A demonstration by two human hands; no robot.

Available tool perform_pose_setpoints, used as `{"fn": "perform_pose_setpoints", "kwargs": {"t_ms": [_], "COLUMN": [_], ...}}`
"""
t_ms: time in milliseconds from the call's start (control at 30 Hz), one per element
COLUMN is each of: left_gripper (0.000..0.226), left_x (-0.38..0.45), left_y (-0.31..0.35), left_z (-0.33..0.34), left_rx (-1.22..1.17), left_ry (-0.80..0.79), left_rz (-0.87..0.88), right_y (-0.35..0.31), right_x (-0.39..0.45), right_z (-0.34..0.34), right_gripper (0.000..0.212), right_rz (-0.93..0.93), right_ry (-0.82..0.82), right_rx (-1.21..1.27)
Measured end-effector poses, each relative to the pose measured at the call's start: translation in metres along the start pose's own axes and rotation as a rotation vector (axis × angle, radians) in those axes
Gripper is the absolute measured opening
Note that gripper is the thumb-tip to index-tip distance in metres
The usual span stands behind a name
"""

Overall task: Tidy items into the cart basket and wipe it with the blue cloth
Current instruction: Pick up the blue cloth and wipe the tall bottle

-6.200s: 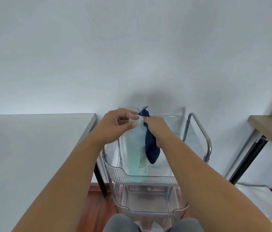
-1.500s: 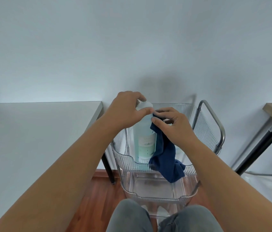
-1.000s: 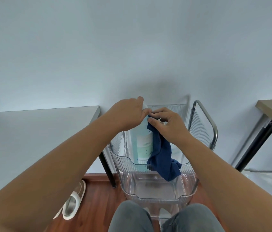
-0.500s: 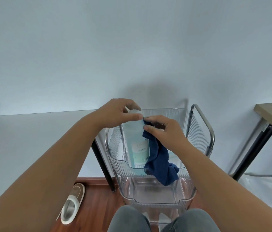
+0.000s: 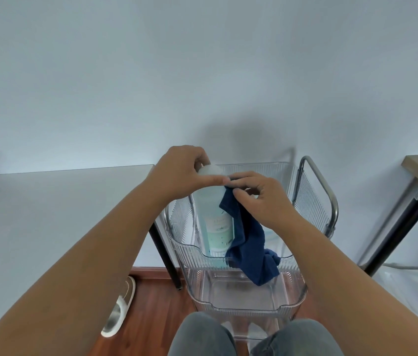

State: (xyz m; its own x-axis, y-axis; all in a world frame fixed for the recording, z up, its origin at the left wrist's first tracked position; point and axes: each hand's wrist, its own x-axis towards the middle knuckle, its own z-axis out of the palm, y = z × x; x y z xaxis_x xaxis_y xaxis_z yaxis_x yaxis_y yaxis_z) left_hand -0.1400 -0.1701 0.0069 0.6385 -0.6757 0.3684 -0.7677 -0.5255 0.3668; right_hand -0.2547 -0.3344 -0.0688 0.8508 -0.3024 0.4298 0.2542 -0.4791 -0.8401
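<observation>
Rightward-shifted left hand (image 5: 179,176) grips one bottle (image 5: 214,217); right hand (image 5: 260,199) pinches one blue cloth (image 5: 250,247).

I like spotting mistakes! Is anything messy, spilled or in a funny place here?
Nothing is spilled or broken. One oddity: a lone slipper lies on the wooden floor beside the table leg. The bottle stands upright in the cart basket, with the blue cloth draped against it.

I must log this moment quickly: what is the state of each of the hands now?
Left hand: closed on the top of the bottle.
Right hand: closed, pinching the cloth against the bottle.
</observation>
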Motion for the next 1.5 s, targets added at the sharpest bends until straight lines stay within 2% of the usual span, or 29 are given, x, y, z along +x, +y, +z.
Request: {"fn": "perform_pose_setpoints", "kwargs": {"t_ms": [67, 100, 167, 233, 333, 433, 500, 600, 633, 767, 867, 933, 1000, 1033, 1067, 1267, 1500], "left_gripper": [0.061, 0.060, 0.046, 0.041, 0.038, 0.059, 0.068, 0.044, 0.038, 0.035, 0.058, 0.064, 0.038, 0.031, 0.034, 0.041, 0.048], "left_x": [0.003, 0.004, 0.006, 0.007, 0.013, 0.020, 0.024, 0.022, 0.021, 0.019, 0.020, 0.020, 0.015, 0.012, 0.010, 0.006, 0.005], "left_y": [0.003, 0.002, -0.003, -0.008, -0.008, 0.003, 0.006, 0.003, 0.000, 0.001, 0.006, 0.002, -0.005, -0.009, -0.013, -0.018, -0.021], "left_z": [-0.001, -0.005, -0.017, -0.026, -0.028, -0.026, -0.029, -0.039, -0.040, -0.034, -0.025, -0.029, -0.035, -0.036, -0.036, -0.024, -0.023], "left_rx": [0.017, -0.052, -0.233, -0.255, -0.184, -0.018, -0.001, -0.106, -0.119, -0.040, 0.055, -0.018, -0.155, -0.193, -0.220, -0.266, -0.232], "left_ry": [0.039, -0.010, -0.218, -0.368, -0.277, -0.183, -0.223, -0.458, -0.487, -0.316, -0.209, -0.241, -0.352, -0.398, -0.412, -0.209, -0.123], "left_rz": [-0.039, -0.042, -0.006, 0.073, 0.071, 0.028, 0.039, 0.060, 0.067, 0.022, -0.007, -0.028, -0.004, 0.018, 0.033, 0.025, -0.022], "right_y": [0.000, 0.000, 0.000, -0.001, -0.002, -0.005, -0.006, -0.007, -0.008, -0.009, -0.010, -0.010, -0.010, -0.010, -0.010, -0.015, -0.032], "right_x": [-0.001, -0.001, -0.001, -0.001, -0.001, -0.002, -0.002, -0.004, -0.004, -0.009, -0.012, -0.012, -0.012, -0.011, -0.011, -0.013, -0.012], "right_z": [0.000, -0.001, -0.002, -0.003, -0.002, -0.002, -0.003, -0.004, -0.004, 0.000, 0.002, 0.002, 0.000, -0.001, -0.001, 0.008, 0.024], "right_gripper": [0.026, 0.024, 0.022, 0.022, 0.022, 0.022, 0.022, 0.022, 0.023, 0.023, 0.023, 0.022, 0.021, 0.021, 0.020, 0.012, 0.012], "right_rz": [-0.002, -0.002, 0.002, 0.006, 0.011, 0.013, 0.010, 0.014, 0.017, -0.017, -0.074, -0.080, -0.057, -0.051, -0.057, -0.174, -0.351], "right_ry": [0.002, 0.003, 0.002, -0.004, -0.007, -0.008, -0.010, -0.004, -0.004, 0.009, 0.023, 0.030, 0.028, 0.024, 0.025, 0.103, 0.062], "right_rx": [-0.007, -0.010, -0.008, -0.008, -0.019, -0.032, -0.045, -0.062, -0.067, -0.108, -0.170, -0.212, -0.239, -0.249, -0.265, -0.278, -0.485]}}
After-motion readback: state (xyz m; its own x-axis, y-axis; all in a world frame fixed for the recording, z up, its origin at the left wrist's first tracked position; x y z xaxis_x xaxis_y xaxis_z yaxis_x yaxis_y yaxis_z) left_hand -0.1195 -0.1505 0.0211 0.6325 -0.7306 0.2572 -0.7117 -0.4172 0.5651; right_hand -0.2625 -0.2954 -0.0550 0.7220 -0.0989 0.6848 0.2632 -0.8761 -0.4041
